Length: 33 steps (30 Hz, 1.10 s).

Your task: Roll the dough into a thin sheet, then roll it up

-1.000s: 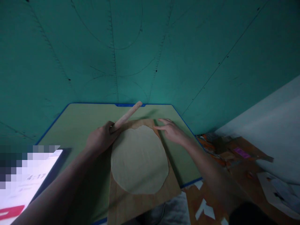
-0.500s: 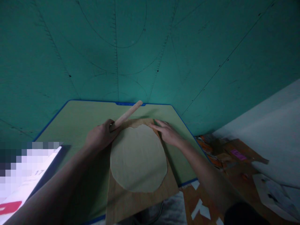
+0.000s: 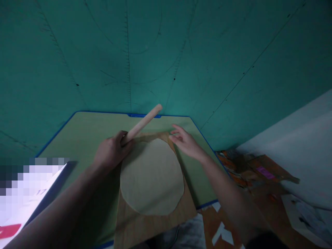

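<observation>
A round, flat sheet of rolled dough (image 3: 153, 178) lies on a wooden board (image 3: 155, 230), its edge slightly uneven at the back. My left hand (image 3: 111, 148) is wrapped round one end of a wooden rolling pin (image 3: 145, 122), which points up and to the right above the board's far edge. At the board's far right corner is my right hand (image 3: 185, 141), fingers apart and holding nothing. Its fingertips are close to that corner; whether they touch it I cannot tell.
Beneath the board is a pale green, blue-edged table (image 3: 85, 133), set against a green wall (image 3: 160, 62). A white printed page (image 3: 38, 197) stands at the left. Right of the table, cardboard (image 3: 269, 167) and white paper scraps (image 3: 223, 235) lie on the brown floor.
My right hand has lifted off the board's far corner, its fingers raised. The rolling pin's free end has risen slightly and shifted right. The board and dough appear slightly farther left.
</observation>
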Available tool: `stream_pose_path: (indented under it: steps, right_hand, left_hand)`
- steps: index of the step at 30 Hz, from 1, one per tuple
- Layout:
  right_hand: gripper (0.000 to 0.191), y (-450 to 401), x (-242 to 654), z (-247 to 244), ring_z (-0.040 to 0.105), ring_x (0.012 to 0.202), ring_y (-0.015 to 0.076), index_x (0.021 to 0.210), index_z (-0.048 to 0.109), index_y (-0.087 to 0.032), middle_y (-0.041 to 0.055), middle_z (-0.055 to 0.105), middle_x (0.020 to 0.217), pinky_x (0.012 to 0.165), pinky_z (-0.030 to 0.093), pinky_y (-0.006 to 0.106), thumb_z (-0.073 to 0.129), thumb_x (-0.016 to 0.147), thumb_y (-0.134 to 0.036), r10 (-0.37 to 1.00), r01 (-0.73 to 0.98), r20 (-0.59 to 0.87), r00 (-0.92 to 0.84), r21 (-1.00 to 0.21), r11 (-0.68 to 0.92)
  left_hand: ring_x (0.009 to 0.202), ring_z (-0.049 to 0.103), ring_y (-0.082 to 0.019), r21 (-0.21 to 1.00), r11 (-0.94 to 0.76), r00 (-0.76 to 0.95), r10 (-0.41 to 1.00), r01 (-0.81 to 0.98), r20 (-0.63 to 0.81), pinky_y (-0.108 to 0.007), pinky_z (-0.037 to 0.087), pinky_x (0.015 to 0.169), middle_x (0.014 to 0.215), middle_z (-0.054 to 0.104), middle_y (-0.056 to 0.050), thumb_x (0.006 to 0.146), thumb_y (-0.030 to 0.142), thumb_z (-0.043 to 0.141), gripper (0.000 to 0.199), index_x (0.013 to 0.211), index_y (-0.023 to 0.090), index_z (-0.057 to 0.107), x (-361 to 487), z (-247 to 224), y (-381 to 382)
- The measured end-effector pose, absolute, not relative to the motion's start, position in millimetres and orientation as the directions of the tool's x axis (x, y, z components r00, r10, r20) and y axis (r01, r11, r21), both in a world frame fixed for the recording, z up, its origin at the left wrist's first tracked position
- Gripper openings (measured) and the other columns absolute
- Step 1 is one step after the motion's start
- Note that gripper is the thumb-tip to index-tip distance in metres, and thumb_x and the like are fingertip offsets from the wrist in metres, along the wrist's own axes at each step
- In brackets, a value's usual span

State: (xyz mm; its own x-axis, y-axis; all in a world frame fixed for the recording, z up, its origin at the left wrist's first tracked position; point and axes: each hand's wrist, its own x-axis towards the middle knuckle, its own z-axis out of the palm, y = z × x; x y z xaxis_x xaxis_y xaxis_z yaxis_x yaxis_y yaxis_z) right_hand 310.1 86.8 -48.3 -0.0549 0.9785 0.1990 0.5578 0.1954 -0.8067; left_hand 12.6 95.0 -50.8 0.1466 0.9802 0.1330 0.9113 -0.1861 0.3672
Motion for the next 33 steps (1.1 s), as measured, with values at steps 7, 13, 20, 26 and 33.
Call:
stream_pose_path:
  steps: [7, 13, 20, 26, 33]
  right_hand:
    - [0.051, 88, 255, -24, 0.074, 0.070, 0.0183, 0.101, 0.059, -0.023, 0.0014, 0.074, 0.082, 0.063, 0.063, 0.029, 0.078, 0.074, -0.063, 0.987, -0.217, 0.085, -0.133, -0.975, 0.055]
    - [0.029, 101, 311, -31, 0.075, 0.077, 0.0181, 0.095, 0.051, -0.026, 0.0004, 0.075, 0.086, 0.068, 0.064, 0.032, 0.068, 0.085, -0.047, 0.903, -0.206, 0.090, 0.421, -0.960, 0.191]
    - [0.027, 109, 381, -63, 0.073, 0.074, 0.0190, 0.097, 0.044, -0.028, 0.0005, 0.067, 0.085, 0.070, 0.064, 0.037, 0.057, 0.087, -0.049, 0.733, -0.091, 0.042, 0.679, -0.986, 0.140]
    - [0.034, 115, 393, -79, 0.071, 0.074, 0.0200, 0.097, 0.044, -0.028, -0.0004, 0.062, 0.082, 0.068, 0.064, 0.038, 0.059, 0.083, -0.055, 0.739, -0.065, 0.044, 0.672, -0.991, 0.119]
    - [0.031, 121, 384, -81, 0.071, 0.068, 0.0206, 0.093, 0.045, -0.027, -0.0004, 0.060, 0.076, 0.061, 0.064, 0.037, 0.059, 0.084, -0.054, 0.761, -0.049, 0.033, 0.647, -0.995, 0.084]
  left_hand:
    - [0.085, 0.070, -0.025, 0.363, -0.460, 0.384, 0.885, 0.810, 0.263, -0.031, 0.048, 0.070, 0.101, 0.076, -0.008, 0.092, 0.050, 0.045, 0.041, 0.114, 0.025, 0.070, 21, -46, 76]
    - [0.115, 0.064, -0.029, 0.512, -0.488, 0.365, 0.872, 0.707, 0.326, -0.041, 0.051, 0.099, 0.128, 0.066, -0.015, 0.096, 0.059, 0.036, 0.062, 0.135, 0.017, 0.061, 19, -51, 84]
    - [0.133, 0.052, -0.035, 0.518, -0.349, 0.258, 0.935, 0.781, 0.241, -0.052, 0.042, 0.111, 0.144, 0.055, -0.020, 0.098, 0.060, 0.024, 0.068, 0.134, 0.014, 0.061, 15, -83, 104]
    - [0.139, 0.048, -0.030, 0.504, -0.372, 0.290, 0.927, 0.779, 0.237, -0.047, 0.038, 0.116, 0.142, 0.058, -0.016, 0.098, 0.053, 0.024, 0.063, 0.135, 0.015, 0.059, 17, -85, 103]
    - [0.138, 0.047, -0.030, 0.500, -0.365, 0.303, 0.931, 0.785, 0.203, -0.044, 0.036, 0.116, 0.141, 0.060, -0.013, 0.097, 0.053, 0.025, 0.062, 0.132, 0.016, 0.061, 17, -80, 102]
